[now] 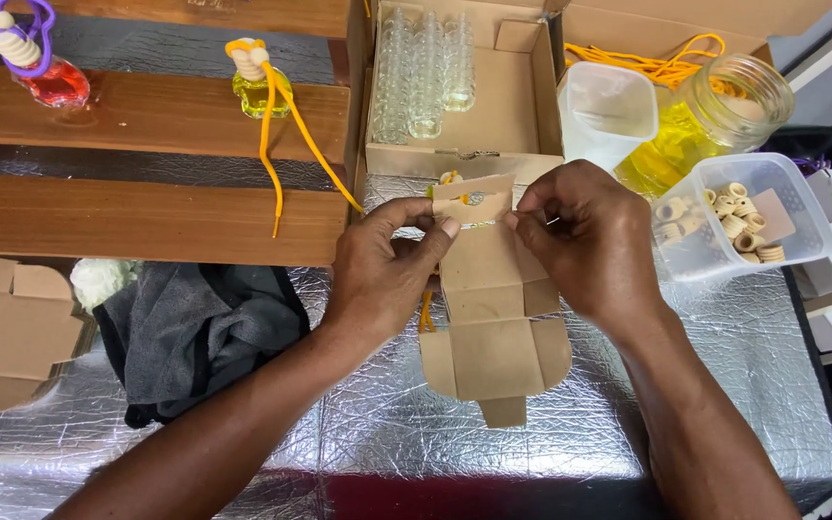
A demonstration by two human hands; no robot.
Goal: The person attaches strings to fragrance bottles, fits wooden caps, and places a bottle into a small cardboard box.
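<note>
Both my hands hold a flat, unfolded brown cardboard box blank [493, 327] above the silver foil-covered table [743, 385]. My left hand [382, 270] pinches its upper left edge. My right hand [585, 241] pinches the upper right edge with thumb and forefinger. At the top of the blank, a small bottle with a wooden cap [451, 179] and a yellow cord [426, 313] shows partly behind the card; most of it is hidden.
An open carton [532, 106] with several clear small bottles stands behind. To the right are a clear tub of wooden caps [739, 217], a glass jar of yellow liquid [715, 111] and a white cup [609, 111]. On wooden shelves at left sit a yellow bottle [260, 91] and red bottle [50, 82]. A grey cloth [195, 332] lies left.
</note>
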